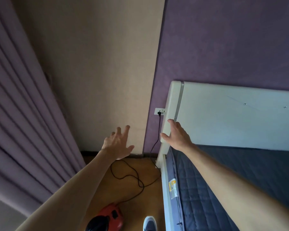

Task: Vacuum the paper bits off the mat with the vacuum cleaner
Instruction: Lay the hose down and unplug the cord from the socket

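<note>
The right hand (175, 136) rests against the near edge of the headboard (232, 114), thumb on its outer side, fingers on its face; the left hand (118, 144) hangs spread in the air to the left of that grip, apart from it, touching nothing; between the two hands, on the wall behind, sits the socket (160, 111), just left of the headboard's edge and above the grip; the cord (135, 177) drops from the socket past the grip to the floor (150, 197), loops below the left hand, and runs nearer to the vacuum cleaner (107, 219), which sits on the floor well below both hands; right of the vacuum lies a shoe (150, 224), beside the bed frame (166, 197); the mattress (223, 189) lies below and right of the grip, under the right forearm; the curtain (23, 114) hangs far left.
</note>
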The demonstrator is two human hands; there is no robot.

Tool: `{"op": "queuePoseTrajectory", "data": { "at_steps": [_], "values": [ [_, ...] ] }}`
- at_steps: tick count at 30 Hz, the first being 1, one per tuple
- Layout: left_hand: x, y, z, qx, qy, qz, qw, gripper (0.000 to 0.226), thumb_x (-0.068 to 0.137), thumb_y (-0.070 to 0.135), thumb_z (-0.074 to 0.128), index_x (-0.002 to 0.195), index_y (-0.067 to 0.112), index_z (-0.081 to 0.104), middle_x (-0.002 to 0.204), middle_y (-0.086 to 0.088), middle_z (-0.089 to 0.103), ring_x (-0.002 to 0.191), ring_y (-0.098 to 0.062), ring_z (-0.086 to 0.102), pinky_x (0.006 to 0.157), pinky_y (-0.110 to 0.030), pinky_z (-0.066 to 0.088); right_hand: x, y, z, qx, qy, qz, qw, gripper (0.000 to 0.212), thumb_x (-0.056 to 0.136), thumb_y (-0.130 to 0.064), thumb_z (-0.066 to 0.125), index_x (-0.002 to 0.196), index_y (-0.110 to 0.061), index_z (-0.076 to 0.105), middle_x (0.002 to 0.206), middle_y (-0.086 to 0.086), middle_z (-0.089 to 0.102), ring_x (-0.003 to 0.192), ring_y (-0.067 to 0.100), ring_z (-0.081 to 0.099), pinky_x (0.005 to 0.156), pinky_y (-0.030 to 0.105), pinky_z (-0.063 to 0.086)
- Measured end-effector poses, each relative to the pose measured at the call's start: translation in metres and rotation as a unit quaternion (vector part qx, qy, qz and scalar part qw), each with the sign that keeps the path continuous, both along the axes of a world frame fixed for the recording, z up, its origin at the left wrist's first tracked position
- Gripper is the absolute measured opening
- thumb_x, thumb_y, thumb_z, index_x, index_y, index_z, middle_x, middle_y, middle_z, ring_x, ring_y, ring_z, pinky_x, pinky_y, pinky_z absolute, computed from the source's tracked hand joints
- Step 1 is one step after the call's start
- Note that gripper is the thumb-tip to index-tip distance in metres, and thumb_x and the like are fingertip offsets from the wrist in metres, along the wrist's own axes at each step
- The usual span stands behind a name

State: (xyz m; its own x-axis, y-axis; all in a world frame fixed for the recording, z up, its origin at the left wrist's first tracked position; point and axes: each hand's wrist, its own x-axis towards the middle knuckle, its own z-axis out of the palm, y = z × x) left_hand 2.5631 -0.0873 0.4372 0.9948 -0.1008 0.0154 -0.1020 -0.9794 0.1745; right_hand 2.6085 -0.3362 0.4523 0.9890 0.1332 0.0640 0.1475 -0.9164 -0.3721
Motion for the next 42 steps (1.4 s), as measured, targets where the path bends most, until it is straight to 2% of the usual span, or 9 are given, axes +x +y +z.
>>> {"op": "queuePoseTrajectory", "data": {
  "at_steps": [6,13,18,22,29,35,39,42],
  "values": [
    [0.085,-0.012,-0.033,0.010,0.028,0.011,1.000,0.079,0.090,0.055,0.056,0.148,0.025,0.012,0.136,-0.010,0.040,0.112,-0.027,0.057,0.088,-0.039,0.053,0.097,-0.007,-0.022,0.029,0.012,-0.016,0.999,0.064,0.093,-0.047,0.056,0.142,-0.016,0.030,0.127,0.013,0.050,0.108,0.031,0.059,0.076,0.036,0.049],
    [0.191,-0.035,-0.088,-0.010,0.069,0.017,0.997,0.079,0.090,0.056,0.054,0.149,0.028,0.010,0.131,-0.009,0.042,0.100,-0.023,0.060,0.085,-0.037,0.055,0.203,-0.016,-0.068,0.049,0.054,-0.007,0.997,0.061,0.094,-0.040,0.058,0.143,-0.014,0.032,0.134,0.012,0.049,0.116,0.028,0.056,0.080,0.029,0.044],
    [0.236,-0.046,-0.115,-0.025,0.092,0.024,0.995,0.078,0.090,0.054,0.055,0.149,0.029,0.010,0.133,-0.010,0.041,0.103,-0.026,0.059,0.088,-0.040,0.052,0.254,-0.019,-0.096,0.058,0.082,-0.002,0.995,0.058,0.093,-0.038,0.059,0.140,-0.013,0.035,0.125,0.013,0.052,0.108,0.027,0.057,0.075,0.028,0.041],
    [0.259,-0.051,-0.123,-0.024,0.100,0.021,0.994,0.078,0.090,0.054,0.056,0.149,0.028,0.012,0.131,-0.010,0.042,0.101,-0.026,0.060,0.087,-0.040,0.053,0.274,-0.024,-0.108,0.063,0.090,-0.006,0.994,0.059,0.092,-0.039,0.060,0.138,-0.012,0.036,0.127,0.014,0.052,0.112,0.030,0.056,0.080,0.033,0.046],
    [0.287,-0.054,-0.135,-0.018,0.096,0.015,0.995,0.079,0.090,0.054,0.057,0.150,0.025,0.013,0.131,-0.010,0.044,0.099,-0.025,0.061,0.084,-0.037,0.051,0.292,-0.026,-0.123,0.070,0.108,-0.007,0.992,0.059,0.093,-0.039,0.060,0.138,-0.012,0.035,0.128,0.015,0.051,0.112,0.029,0.057,0.076,0.029,0.042],
    [0.301,-0.061,-0.153,-0.014,0.106,-0.003,0.994,0.082,0.089,0.054,0.058,0.151,0.024,0.013,0.130,-0.010,0.044,0.100,-0.024,0.060,0.082,-0.036,0.051,0.298,-0.027,-0.136,0.073,0.104,-0.008,0.992,0.056,0.092,-0.039,0.061,0.135,-0.011,0.037,0.125,0.015,0.054,0.107,0.027,0.058,0.077,0.029,0.045],
    [0.313,-0.073,-0.176,-0.031,0.104,-0.027,0.994,0.079,0.089,0.054,0.056,0.149,0.023,0.016,0.125,-0.010,0.047,0.094,-0.023,0.060,0.080,-0.035,0.053,0.302,-0.026,-0.150,0.076,0.105,-0.012,0.992,0.059,0.092,-0.037,0.062,0.139,-0.012,0.035,0.131,0.015,0.052,0.116,0.028,0.056,0.085,0.033,0.048],
    [0.321,-0.084,-0.196,-0.029,0.117,-0.050,0.991,0.080,0.089,0.052,0.057,0.150,0.022,0.014,0.127,-0.012,0.045,0.097,-0.024,0.060,0.081,-0.035,0.052,0.307,-0.023,-0.164,0.071,0.104,-0.018,0.992,0.062,0.092,-0.036,0.061,0.141,-0.011,0.032,0.135,0.016,0.050,0.119,0.029,0.055,0.087,0.035,0.049]
  ]
}}
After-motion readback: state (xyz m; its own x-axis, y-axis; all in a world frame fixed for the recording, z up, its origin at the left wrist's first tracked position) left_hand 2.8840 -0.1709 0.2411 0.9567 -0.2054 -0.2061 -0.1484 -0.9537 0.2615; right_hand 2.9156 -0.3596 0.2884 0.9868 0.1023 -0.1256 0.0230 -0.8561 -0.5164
